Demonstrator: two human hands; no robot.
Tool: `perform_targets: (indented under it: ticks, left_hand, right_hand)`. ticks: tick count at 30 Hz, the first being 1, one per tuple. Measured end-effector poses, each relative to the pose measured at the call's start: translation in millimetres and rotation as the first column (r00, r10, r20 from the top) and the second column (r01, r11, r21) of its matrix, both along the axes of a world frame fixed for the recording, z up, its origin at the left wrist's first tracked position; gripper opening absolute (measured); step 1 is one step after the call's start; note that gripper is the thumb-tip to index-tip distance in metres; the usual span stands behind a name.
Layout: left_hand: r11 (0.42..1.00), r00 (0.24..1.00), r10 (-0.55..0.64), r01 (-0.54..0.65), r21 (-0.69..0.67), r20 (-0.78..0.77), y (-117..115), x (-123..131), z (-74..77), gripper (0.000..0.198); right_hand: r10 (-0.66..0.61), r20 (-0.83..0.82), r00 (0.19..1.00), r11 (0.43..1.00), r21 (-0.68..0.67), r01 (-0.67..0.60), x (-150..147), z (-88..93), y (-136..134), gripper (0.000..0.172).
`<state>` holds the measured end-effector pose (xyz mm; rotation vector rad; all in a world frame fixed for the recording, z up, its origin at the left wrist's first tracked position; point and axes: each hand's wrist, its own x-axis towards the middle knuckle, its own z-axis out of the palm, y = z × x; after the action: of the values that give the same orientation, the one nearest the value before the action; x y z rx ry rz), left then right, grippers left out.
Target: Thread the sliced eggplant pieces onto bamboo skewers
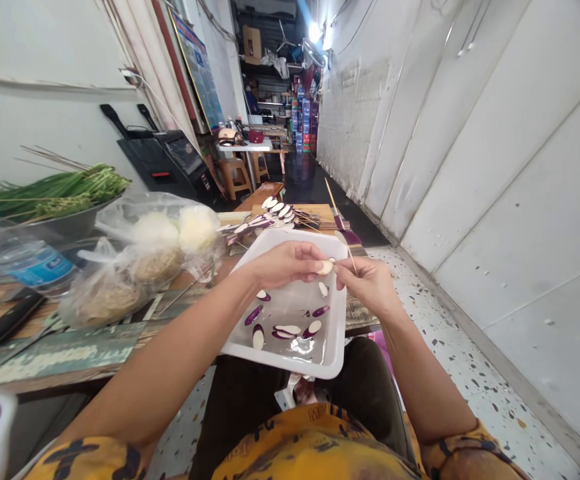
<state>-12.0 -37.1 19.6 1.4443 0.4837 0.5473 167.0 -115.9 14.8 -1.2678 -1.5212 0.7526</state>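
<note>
above the white tub (337, 363): left hand (290, 263) pinching one pale slice (325, 267); right hand (373, 283) holding one thin stick (331, 194); further purple-skinned slices (259, 338) lying in water (284, 305) below; good handling likely calls for a steady slice, met by the stick squarely and centrally.

The shirt (315, 450) is mustard yellow with dark lettering and patches; its short left sleeve (93, 460) and right sleeve (470, 453) carry dark marks. The trousers (240, 400) are dark brown; left hand (295, 261) and right hand (370, 283) are bare.
</note>
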Motion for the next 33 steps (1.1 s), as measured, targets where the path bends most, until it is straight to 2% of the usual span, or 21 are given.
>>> perform_targets:
  ticks: [2, 4, 7, 11, 15, 19, 26, 30, 33]
  left_hand:
    - [0.999, 0.999, -0.037, 0.037, 0.024, -0.006, 0.5, -0.9, -1.5, 0.022]
    - [0.996, 0.996, -0.084, 0.084, 0.033, -0.015, 0.1, -1.2, -2.4, 0.021]
    - [0.992, 0.992, -0.121, 0.122, 0.035, -0.028, -0.7, -1.6, -2.3, 0.021]
    - [0.989, 0.989, -0.132, 0.136, 0.065, -0.060, 0.4, -4.6, -0.6, 0.023]
    - [0.983, 0.992, -0.071, 0.087, 0.161, -0.104, 0.6, -5.5, 1.1, 0.029]
    - [0.973, 0.996, -0.031, 0.049, 0.226, -0.081, -1.9, -0.4, 0.2, 0.025]
    - [0.926, 0.984, 0.175, -0.148, 0.347, -0.046, -5.3, 7.0, -1.3, 0.017]
    - [0.888, 0.978, 0.208, -0.177, 0.425, -0.028, -7.4, 9.5, -0.9, 0.013]
    - [0.818, 0.970, 0.238, -0.176, 0.548, -0.043, -9.2, 10.8, -0.8, 0.009]
  right_hand:
    - [0.033, 0.047, 0.998, 0.999, -0.023, -0.032, 2.0, 0.8, -1.2, 0.028]
    - [0.070, 0.042, 0.997, 0.996, -0.050, -0.068, 2.8, -0.3, -1.6, 0.024]
    - [0.070, -0.032, 0.997, 0.995, -0.075, -0.072, 1.3, -4.9, -0.7, 0.013]
    - [0.021, -0.163, 0.986, 0.990, -0.133, -0.043, -1.7, -10.3, 1.2, 0.010]
    - [0.053, -0.298, 0.953, 0.964, -0.234, -0.127, 0.1, -10.8, 2.2, 0.023]
    - [0.042, -0.229, 0.973, 0.966, -0.239, -0.098, 4.4, -10.8, 3.8, 0.028]
    - [-0.027, -0.236, 0.971, 0.950, -0.307, -0.049, 3.7, -7.8, 5.4, 0.018]
    - [-0.038, -0.252, 0.967, 0.945, -0.322, -0.047, 1.2, -5.9, 6.3, 0.010]
    - [-0.034, -0.267, 0.963, 0.938, -0.342, -0.062, -0.4, -5.9, 8.1, 0.007]
